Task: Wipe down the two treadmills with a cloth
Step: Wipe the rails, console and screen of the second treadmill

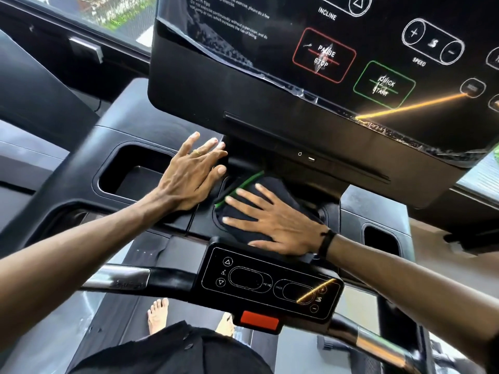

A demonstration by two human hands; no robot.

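Note:
I stand on a black treadmill, facing its console tray (81,168). A black cloth with a green edge (266,188) lies on the tray just under the big display panel (324,66). My right hand (272,220) presses flat on the cloth with fingers spread. My left hand (193,171) rests flat on the tray beside the cloth, fingers straight and reaching toward the neck under the display. Part of the cloth is hidden under my right palm.
A recessed cup holder (135,171) sits left of my left hand, another (380,238) at the right. A small control pad (270,284) with a red safety key (259,321) sits on the handlebar (118,279) near me. My bare feet (158,314) stand on the belt.

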